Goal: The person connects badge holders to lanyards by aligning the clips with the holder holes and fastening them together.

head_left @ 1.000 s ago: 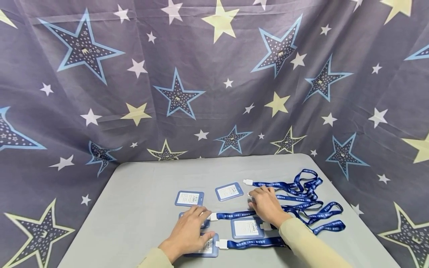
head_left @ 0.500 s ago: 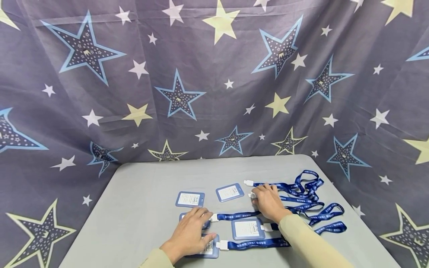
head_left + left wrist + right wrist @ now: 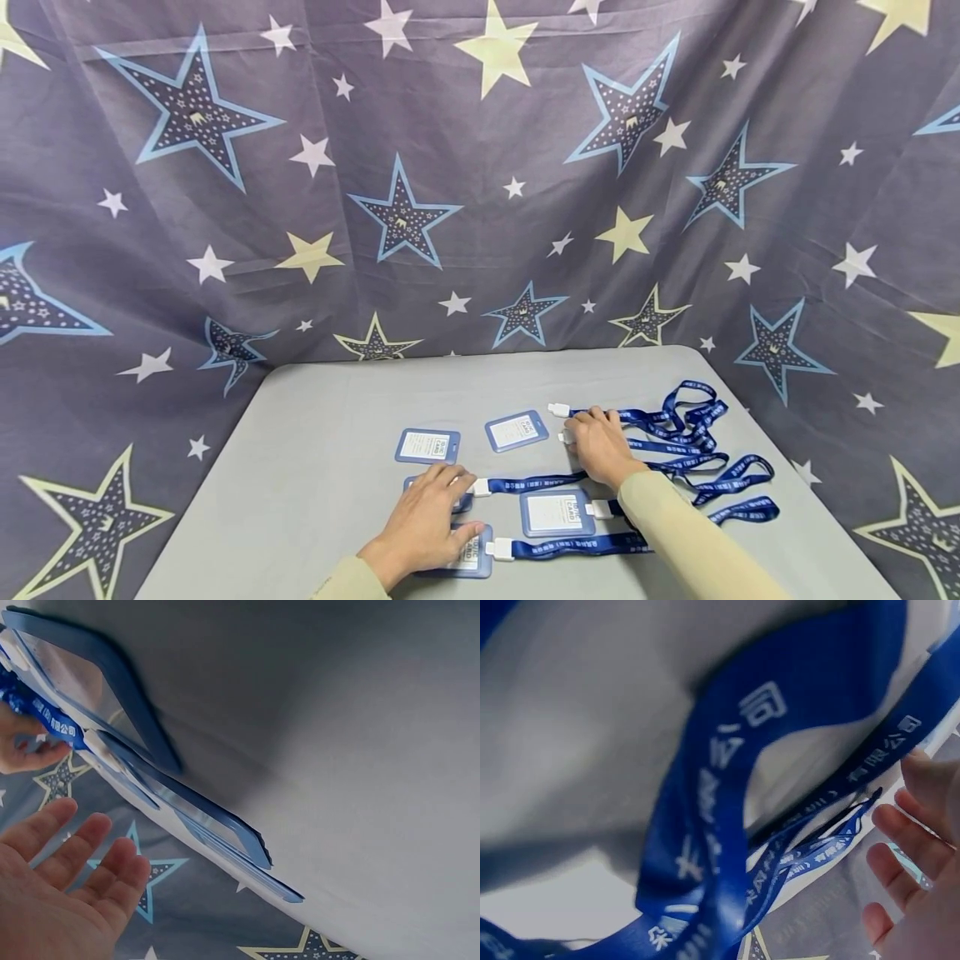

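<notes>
My left hand (image 3: 422, 523) is over two blue-framed card holders, its fingers relaxed and holding nothing. It partly covers the lower card holder (image 3: 480, 560) and most of the one above it. Each of these joins a white clip and blue lanyard (image 3: 573, 546). Farther right, my right hand (image 3: 602, 446) pinches another lanyard just behind its white clip (image 3: 566, 437); the exact fingertip contact is hidden. Close by in the right wrist view, blue ribbon (image 3: 697, 802) with white lettering loops past the fingers. A third clipped card holder (image 3: 557, 512) lies below this hand.
Two loose card holders, one at left (image 3: 427, 447) and one nearer the middle (image 3: 517, 431), lie toward the back of the grey table (image 3: 322, 442). Several lanyard loops (image 3: 690, 417) tangle at the right. A star-patterned curtain (image 3: 465, 217) hangs around the table.
My right hand has shifted slightly right, and the white clip beside its fingers has shifted with it. The left hand stays nearly still; the head view drifts a little.
</notes>
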`<state>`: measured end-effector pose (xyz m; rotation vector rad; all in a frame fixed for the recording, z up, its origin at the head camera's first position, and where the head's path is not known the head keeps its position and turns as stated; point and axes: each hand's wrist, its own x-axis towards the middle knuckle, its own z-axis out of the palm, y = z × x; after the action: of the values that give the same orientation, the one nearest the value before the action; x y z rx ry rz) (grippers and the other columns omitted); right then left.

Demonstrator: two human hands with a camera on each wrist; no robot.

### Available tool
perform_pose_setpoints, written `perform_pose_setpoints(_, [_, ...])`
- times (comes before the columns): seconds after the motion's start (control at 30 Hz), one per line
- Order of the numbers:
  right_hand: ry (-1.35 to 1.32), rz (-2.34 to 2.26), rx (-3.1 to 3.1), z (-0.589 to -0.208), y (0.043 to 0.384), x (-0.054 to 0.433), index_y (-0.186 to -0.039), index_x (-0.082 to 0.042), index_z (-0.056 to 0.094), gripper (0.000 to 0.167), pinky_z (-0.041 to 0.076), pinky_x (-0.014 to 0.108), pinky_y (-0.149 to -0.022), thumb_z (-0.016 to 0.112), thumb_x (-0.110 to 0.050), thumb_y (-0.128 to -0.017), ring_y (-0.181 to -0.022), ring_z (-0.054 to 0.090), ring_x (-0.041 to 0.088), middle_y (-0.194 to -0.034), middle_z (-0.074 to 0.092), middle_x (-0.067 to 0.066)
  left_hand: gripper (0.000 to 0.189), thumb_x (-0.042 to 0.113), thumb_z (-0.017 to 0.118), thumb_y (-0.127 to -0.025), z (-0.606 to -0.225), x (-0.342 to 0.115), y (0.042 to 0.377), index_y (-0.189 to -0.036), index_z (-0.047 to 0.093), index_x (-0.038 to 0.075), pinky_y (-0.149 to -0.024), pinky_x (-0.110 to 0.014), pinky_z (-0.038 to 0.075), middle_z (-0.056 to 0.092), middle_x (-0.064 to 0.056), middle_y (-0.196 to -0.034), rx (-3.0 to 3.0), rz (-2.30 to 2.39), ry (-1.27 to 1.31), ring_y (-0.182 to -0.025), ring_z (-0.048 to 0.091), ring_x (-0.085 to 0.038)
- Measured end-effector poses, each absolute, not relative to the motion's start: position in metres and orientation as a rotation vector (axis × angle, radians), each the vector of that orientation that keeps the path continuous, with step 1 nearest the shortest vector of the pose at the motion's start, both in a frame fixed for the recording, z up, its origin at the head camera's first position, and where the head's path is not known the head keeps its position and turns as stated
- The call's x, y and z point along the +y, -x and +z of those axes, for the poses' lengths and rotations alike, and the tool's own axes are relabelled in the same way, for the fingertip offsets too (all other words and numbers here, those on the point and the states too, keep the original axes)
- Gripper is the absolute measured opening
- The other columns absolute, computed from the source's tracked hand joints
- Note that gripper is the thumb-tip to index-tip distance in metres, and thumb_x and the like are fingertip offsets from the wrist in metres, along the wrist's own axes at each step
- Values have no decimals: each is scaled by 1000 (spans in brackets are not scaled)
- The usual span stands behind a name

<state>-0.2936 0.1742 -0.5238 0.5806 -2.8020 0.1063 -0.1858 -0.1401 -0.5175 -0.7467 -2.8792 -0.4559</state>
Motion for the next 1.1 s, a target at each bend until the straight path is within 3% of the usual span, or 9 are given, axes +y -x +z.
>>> perform_pose_setpoints(0.73, [-584, 97, -2787, -531, 297, 175, -94, -12, 73, 11, 39, 46, -83, 79, -10, -86, -94, 58, 26, -96, 71, 3, 65, 51, 72, -89, -517, -140, 188, -139, 62, 11, -113, -60, 40, 59, -9, -142, -2875, -476, 757, -137, 48, -36])
perform_pose_setpoints(1.1, [-600, 191, -2741, -529, 292, 179, -81, -17, 64, 19, 36, 45, -81, 80, -9, -85, -85, 54, 22, -86, 69, -1, 67, 52, 68, -92, -516, -137, 194, -143, 59, 10, -118, -60, 33, 55, -14, -148, -2917, -485, 754, -141, 43, -41])
